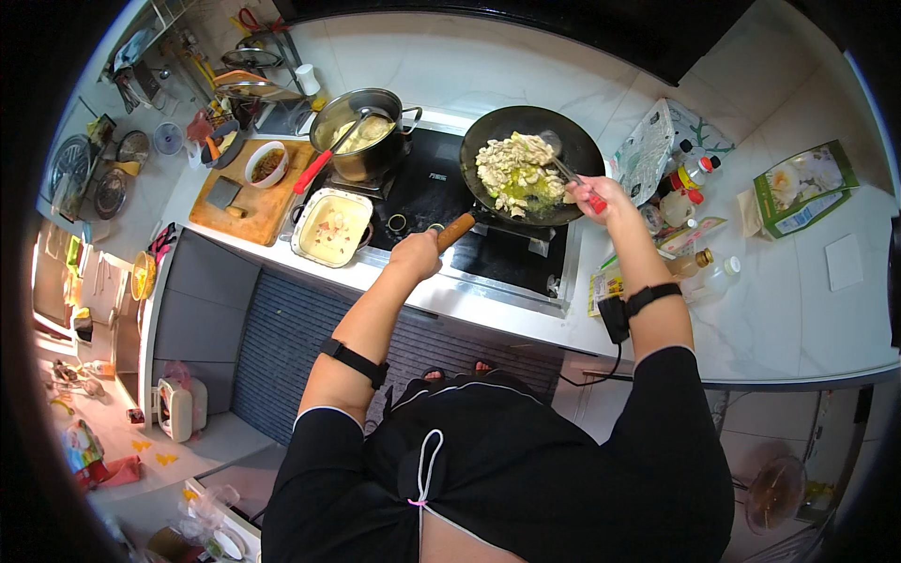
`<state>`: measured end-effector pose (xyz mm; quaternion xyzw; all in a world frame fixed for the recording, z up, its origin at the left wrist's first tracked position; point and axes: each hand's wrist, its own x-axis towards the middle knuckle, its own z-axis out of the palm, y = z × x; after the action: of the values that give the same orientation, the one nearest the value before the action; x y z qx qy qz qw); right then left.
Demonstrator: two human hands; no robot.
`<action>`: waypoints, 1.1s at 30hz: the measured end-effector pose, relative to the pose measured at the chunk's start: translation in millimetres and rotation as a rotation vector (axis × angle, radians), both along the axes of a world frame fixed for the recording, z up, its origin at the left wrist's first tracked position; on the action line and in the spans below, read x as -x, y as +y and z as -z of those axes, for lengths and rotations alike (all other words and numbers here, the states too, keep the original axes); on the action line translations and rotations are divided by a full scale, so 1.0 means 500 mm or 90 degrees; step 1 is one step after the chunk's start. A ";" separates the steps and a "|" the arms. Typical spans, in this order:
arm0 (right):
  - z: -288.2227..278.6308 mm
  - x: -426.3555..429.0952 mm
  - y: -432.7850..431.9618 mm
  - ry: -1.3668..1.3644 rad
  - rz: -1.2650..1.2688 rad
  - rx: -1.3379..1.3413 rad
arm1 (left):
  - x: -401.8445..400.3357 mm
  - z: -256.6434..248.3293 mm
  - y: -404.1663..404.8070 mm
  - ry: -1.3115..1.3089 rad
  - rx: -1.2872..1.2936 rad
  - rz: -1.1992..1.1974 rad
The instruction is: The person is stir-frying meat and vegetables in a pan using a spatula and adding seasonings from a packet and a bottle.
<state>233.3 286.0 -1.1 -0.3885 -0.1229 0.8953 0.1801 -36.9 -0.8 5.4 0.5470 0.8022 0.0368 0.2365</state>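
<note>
My left hand grips the wooden handle of a dark wok on the right side of the black cooktop. My right hand holds a metal utensil with a red handle end; its head is blurred and lies among the food at the wok's upper right. Inside the wok, pale chopped food pieces lie mostly to the left and top, with yellowish liquid showing below them.
Left of the wok stands a pot with a red-handled ladle. A rectangular dish sits before it. The cutting board holds a bowl of dark food. Bottles and a green box stand at right.
</note>
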 end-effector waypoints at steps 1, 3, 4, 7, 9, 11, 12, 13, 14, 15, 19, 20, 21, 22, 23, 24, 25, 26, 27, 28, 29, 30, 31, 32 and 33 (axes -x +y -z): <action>-0.023 0.040 -0.021 0.020 -0.035 -0.008 | 0.004 0.008 -0.003 -0.005 0.003 -0.007; -0.066 0.093 -0.067 -0.097 -0.116 -0.201 | 0.005 0.010 -0.004 -0.007 0.007 -0.015; -0.088 0.110 -0.087 -0.179 -0.178 -0.302 | 0.003 0.007 -0.004 -0.006 0.009 -0.018; -0.097 0.114 -0.107 -0.436 -0.406 -0.659 | 0.002 0.006 0.002 -0.004 0.010 -0.015; -0.106 0.092 -0.132 -0.565 -0.548 -0.964 | 0.002 0.006 0.006 -0.005 0.007 -0.008; -0.068 0.047 -0.112 -0.647 -0.604 -1.250 | 0.003 0.006 0.010 -0.006 0.003 0.003; -0.125 0.046 -0.156 -0.713 -0.676 -1.231 | 0.009 0.012 -0.003 -0.010 0.009 -0.016; -0.170 0.032 -0.190 -0.795 -0.737 -1.200 | 0.009 0.009 -0.006 -0.012 0.010 -0.019; -0.182 -0.001 -0.191 -0.845 -0.734 -1.238 | 0.007 0.005 -0.003 -0.013 0.009 -0.017; -0.194 -0.036 -0.188 -0.893 -0.732 -1.277 | 0.006 -0.002 -0.002 -0.011 0.015 -0.011; -0.341 -0.098 -0.236 -0.992 -0.770 -1.171 | 0.003 -0.011 0.001 -0.004 0.029 0.003; -0.361 -0.107 -0.242 -1.009 -0.758 -1.144 | 0.003 -0.007 0.001 -0.002 0.029 0.004; -0.374 -0.113 -0.245 -0.983 -0.743 -1.106 | 0.004 -0.005 0.002 0.001 0.029 0.006; -0.384 -0.117 -0.247 -0.956 -0.729 -1.070 | 0.005 -0.005 0.000 0.002 0.030 0.002; -0.388 -0.120 -0.246 -0.928 -0.715 -1.035 | 0.005 -0.006 -0.004 0.002 0.032 -0.002; -0.375 -0.134 -0.238 -0.913 -0.749 -1.061 | 0.002 -0.008 0.000 0.003 0.032 0.001; -0.353 -0.133 -0.232 -0.908 -0.774 -1.067 | 0.002 -0.009 0.003 0.004 0.030 0.008; -0.326 -0.126 -0.226 -0.902 -0.800 -1.073 | 0.001 -0.010 0.007 0.004 0.027 0.014; -0.293 -0.115 -0.222 -0.892 -0.827 -1.079 | 0.001 -0.009 0.007 0.006 0.028 0.019; -0.257 -0.092 -0.221 -0.896 -0.796 -1.094 | 0.000 -0.010 0.006 0.008 0.030 0.020; -0.219 -0.074 -0.217 -0.902 -0.766 -1.108 | 0.001 -0.012 0.006 0.009 0.030 0.021; -0.161 -0.078 -0.207 -0.879 -0.649 -1.145 | 0.000 -0.013 0.007 0.009 0.029 0.025; -0.094 -0.083 -0.193 -0.849 -0.533 -1.177 | -0.002 -0.014 0.007 0.006 0.024 0.027; -0.059 -0.084 -0.186 -0.812 -0.421 -1.206 | -0.001 -0.013 0.004 0.004 0.021 0.023; -0.063 -0.082 -0.190 -0.745 -0.351 -1.010 | 0.001 -0.010 -0.001 0.001 0.018 0.016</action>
<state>274.2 191.0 30.1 -0.4916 -0.8337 0.2366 0.0850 -37.4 -1.1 10.6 0.5535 0.7959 0.0218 0.2442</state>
